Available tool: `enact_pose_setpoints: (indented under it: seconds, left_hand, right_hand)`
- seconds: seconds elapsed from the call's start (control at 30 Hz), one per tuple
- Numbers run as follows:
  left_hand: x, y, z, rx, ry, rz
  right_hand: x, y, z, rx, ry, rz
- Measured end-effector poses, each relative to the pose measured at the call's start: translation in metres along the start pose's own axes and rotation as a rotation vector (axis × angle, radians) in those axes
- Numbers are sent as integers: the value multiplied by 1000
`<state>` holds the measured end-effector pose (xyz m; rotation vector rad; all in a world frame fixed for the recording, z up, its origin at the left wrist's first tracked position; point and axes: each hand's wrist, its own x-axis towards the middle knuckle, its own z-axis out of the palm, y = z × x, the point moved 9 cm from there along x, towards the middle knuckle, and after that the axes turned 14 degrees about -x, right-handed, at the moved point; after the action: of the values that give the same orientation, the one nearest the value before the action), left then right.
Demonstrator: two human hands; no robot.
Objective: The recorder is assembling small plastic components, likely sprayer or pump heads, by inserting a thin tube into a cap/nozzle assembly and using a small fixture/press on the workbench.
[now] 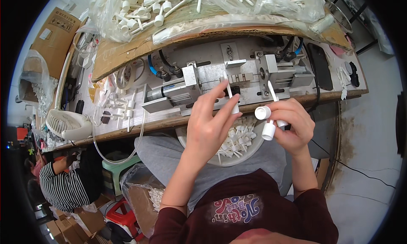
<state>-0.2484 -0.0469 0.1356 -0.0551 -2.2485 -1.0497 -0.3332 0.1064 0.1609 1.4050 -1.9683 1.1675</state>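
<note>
My left hand (207, 127) is closed in a light pinch on a white cap with a thin stem (229, 90), its stem pointing away from me. This hand is over the front edge of a metal clamping fixture (207, 76). To its right, my right hand (295, 123) is closed around several white stemmed caps (263, 113). Their ribbed caps stick out at the left of the fingers, and one stem points up toward the fixture. Below both hands, a round tub (253, 152) on my lap holds many small white pieces.
Beyond the fixture, a cardboard sheet (123, 57) carries plastic bags heaped with white stemmed caps (159, 20). A small fan (68, 124) and loose white parts (127, 110) are left on the bench. A dark phone (320, 65) lies right. Another person (63, 186) sits at far left.
</note>
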Motion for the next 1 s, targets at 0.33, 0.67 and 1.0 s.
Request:
enact_pose_setpoints:
  seconds: [0.33,0.67,1.0]
  left_hand:
    - [12,-1,17,315,-87,87]
    - [16,-3,15,320,-84,28]
    - [3,-12,9,-569,-101,-349]
  right_hand:
    - [-8,-3,2,10,-14,14]
    - [-9,-6,0,-31,-5,16]
    - [-14,-17,7,-238,45,-139]
